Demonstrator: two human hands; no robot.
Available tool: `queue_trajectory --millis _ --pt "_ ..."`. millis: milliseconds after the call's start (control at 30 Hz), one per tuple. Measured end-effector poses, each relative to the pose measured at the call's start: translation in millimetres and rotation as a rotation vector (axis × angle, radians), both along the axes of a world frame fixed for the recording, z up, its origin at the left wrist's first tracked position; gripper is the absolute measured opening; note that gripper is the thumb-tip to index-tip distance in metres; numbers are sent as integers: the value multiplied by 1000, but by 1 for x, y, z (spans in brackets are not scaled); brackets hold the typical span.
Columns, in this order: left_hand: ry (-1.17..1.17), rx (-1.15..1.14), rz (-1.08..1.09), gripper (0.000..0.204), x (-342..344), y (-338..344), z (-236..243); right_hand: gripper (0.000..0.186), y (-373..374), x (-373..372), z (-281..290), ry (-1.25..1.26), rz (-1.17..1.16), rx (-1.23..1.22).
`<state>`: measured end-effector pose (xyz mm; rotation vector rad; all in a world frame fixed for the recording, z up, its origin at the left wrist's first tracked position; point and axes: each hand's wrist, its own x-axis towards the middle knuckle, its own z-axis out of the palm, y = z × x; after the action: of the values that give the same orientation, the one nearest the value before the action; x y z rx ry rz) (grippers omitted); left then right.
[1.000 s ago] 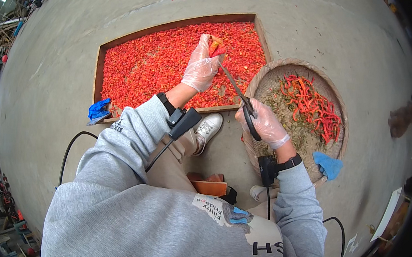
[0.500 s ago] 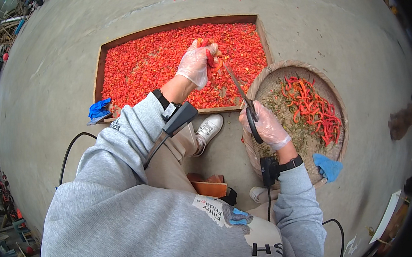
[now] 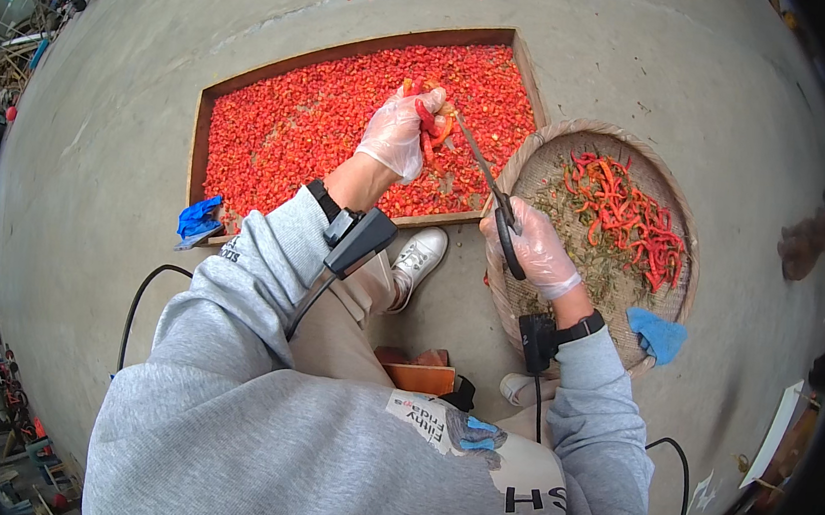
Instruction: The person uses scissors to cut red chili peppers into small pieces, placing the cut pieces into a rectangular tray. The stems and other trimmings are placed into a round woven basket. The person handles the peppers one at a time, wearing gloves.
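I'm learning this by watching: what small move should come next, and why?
Probably snip the peppers in the left hand with the scissors held in the right hand: the blades point toward their protruding ends, above the tray of red pieces, so cuttings would likely fall in.

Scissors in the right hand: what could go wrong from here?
The scissors point toward the left hand, so a slip might nick its clear plastic glove. The chili peppers bunched in that hand could drop among the chopped red pieces in the wooden tray. The blue cloth at the woven basket's rim might slide onto the floor.
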<state>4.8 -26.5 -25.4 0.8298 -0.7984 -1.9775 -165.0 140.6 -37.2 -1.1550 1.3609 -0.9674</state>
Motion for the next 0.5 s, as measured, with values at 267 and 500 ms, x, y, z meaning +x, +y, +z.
queue_trajectory --millis 267,500 --pt "-27 22 77 14 -2 3 7 31 0 1 0 42 14 -32" --pt "-9 23 51 14 -4 7 12 23 0 1 -1 131 47 -109"
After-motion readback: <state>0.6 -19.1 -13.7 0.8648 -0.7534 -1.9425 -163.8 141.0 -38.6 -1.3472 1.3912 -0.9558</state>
